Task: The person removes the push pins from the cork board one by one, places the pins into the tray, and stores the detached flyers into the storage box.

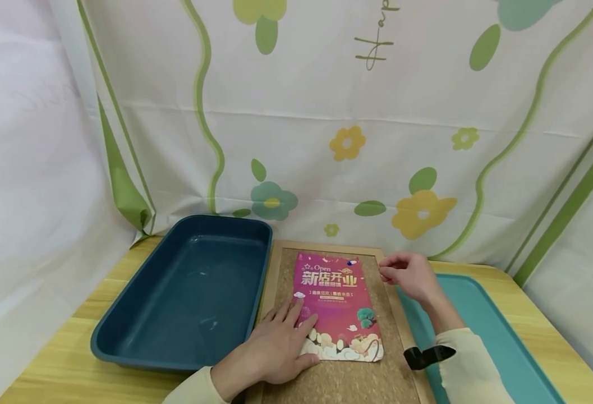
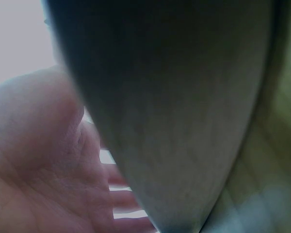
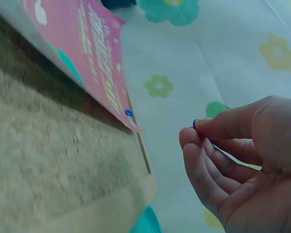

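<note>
A pink and red poster with white lettering lies on a wood-framed cork board. One blue thumbtack sits near the poster's top right corner. My left hand rests on the poster's lower left edge and the cork beside it, fingers spread. Beyond the board's right frame, my right hand pinches another blue thumbtack between thumb and index finger; only a sliver of it shows. In the right wrist view the poster's lower side bows up from the cork.
A deep dark blue tray stands left of the board. To the right lies a flat teal tray, partly under my right forearm. A flowered white cloth hangs behind the wooden table. A dark blurred shape fills much of the left wrist view.
</note>
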The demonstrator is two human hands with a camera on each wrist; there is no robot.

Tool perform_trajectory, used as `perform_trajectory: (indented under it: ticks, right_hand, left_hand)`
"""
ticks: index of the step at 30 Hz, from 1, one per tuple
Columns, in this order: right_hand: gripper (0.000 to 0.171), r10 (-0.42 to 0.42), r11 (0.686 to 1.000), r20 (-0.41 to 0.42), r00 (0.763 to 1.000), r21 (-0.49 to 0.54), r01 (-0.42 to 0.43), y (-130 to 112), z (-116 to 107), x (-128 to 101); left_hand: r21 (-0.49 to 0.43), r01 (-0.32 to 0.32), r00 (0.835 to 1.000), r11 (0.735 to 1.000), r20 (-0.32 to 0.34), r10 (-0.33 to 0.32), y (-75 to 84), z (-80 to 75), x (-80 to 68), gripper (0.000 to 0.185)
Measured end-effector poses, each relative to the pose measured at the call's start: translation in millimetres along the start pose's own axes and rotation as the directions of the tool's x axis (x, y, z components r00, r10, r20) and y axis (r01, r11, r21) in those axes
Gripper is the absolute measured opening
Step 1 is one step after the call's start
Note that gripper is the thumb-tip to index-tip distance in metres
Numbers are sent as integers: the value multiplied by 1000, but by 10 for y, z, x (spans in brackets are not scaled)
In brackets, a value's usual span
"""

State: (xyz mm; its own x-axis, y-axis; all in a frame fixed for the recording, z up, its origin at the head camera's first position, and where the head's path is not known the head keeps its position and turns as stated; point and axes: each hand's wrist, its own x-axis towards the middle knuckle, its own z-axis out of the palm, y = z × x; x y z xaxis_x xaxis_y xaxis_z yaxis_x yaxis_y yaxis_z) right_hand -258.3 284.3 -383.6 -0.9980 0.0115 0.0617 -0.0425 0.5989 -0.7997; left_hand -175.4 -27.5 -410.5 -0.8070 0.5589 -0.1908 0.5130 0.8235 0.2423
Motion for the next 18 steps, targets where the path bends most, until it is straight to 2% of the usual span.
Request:
perform_trajectory:
  ticks: [10,18]
  right_hand:
    - [27,69,996,-46,997,66,-66,149,-202,-109]
    - [28,84,996,-61,995,43,-81,252,-293,-134]
  left_hand:
    - [-3,3,1000,1000,-6,-3,-13,10,-16,75]
    - [-10,2,1000,1000,7,-2,1,-2,-10,75]
